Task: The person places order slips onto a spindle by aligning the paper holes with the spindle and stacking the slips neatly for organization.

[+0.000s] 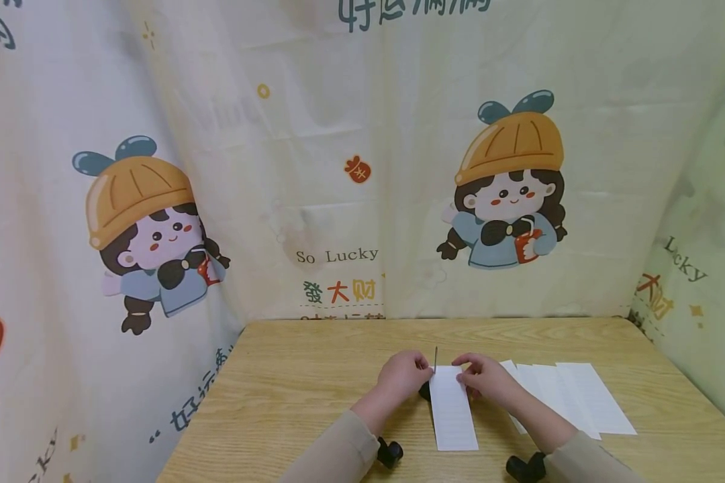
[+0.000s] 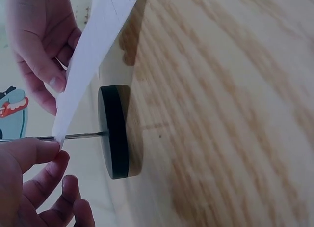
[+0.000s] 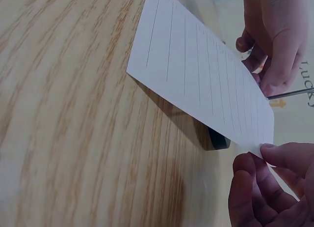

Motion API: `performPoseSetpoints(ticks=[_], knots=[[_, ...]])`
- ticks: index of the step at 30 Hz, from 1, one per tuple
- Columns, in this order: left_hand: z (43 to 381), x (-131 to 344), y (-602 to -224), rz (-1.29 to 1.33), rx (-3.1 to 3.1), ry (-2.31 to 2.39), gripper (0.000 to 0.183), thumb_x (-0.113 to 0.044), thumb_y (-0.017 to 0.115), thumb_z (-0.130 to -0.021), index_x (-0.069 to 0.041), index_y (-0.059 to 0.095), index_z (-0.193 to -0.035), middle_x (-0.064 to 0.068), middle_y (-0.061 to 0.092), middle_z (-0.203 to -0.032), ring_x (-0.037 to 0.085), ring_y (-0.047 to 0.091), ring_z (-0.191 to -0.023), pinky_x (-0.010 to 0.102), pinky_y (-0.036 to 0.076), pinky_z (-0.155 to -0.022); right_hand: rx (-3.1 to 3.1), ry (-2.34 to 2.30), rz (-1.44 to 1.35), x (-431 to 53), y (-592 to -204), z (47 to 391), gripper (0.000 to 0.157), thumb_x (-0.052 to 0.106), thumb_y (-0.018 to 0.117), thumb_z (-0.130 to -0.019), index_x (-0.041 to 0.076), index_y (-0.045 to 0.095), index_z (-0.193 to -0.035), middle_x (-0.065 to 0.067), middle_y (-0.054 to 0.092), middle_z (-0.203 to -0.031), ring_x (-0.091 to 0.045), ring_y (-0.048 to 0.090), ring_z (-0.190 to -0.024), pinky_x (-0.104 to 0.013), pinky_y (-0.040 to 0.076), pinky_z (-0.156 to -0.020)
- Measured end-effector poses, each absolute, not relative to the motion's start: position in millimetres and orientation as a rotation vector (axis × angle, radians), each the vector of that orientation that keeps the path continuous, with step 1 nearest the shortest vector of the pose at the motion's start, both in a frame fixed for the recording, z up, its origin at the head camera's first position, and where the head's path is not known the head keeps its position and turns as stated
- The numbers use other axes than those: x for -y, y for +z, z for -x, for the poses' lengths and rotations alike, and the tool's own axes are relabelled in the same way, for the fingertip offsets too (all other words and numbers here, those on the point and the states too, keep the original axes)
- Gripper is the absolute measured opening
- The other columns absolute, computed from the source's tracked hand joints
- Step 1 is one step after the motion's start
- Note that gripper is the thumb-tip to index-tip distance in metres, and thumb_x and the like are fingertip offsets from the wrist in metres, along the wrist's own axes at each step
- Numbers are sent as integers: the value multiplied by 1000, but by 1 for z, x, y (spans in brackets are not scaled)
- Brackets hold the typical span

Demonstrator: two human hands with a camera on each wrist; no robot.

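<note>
A lined white paper slip (image 1: 454, 416) slants down towards the table front, its far end raised. My left hand (image 1: 403, 373) pinches its far left corner between thumb and index finger. With thumb and fingertips, my right hand (image 1: 488, 381) pinches the far right corner. Beneath the slip stands a bill spike with a round black base (image 2: 117, 133) and a thin upright metal rod (image 2: 81, 135). At the left corner, right by my left fingertips, the rod shows both above and below the paper. In the head view most of the base is hidden behind hand and slip.
Several more lined white slips (image 1: 592, 399) lie overlapping on the wooden table (image 1: 296, 382), right of and partly behind my right forearm. A patterned cloth curtain (image 1: 314, 201) hangs along the table's back and sides. Black wrist devices (image 1: 390, 453) sit at both sleeves.
</note>
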State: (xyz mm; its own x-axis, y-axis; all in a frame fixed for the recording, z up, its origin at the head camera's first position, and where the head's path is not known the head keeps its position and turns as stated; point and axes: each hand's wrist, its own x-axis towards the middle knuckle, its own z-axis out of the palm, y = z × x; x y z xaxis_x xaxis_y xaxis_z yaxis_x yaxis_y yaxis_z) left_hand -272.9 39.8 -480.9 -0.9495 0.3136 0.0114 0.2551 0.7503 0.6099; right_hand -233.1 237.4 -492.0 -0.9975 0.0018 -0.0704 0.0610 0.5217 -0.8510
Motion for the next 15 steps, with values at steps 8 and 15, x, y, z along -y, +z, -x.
performPoseSetpoints(ticks=[8,15], knots=[[274,-39,-485,-451,-2846,952,17,-30,72,-91,-21,64,-78,-7,55,-72,13,50,-63,29,40,-56,-2732,-1452,-72,-234,-491,231,23,4,69,-90,7,66,-112,-7,56,-74,-23,54,-61,-35,48,-58],[272,-39,-483,-465,-2862,904,19,-29,73,-90,-22,63,-75,-7,55,-70,13,49,-63,29,39,-57,-2774,-1389,-59,-230,-494,231,22,2,70,-88,7,67,-110,-6,57,-76,-21,55,-64,-33,48,-60]])
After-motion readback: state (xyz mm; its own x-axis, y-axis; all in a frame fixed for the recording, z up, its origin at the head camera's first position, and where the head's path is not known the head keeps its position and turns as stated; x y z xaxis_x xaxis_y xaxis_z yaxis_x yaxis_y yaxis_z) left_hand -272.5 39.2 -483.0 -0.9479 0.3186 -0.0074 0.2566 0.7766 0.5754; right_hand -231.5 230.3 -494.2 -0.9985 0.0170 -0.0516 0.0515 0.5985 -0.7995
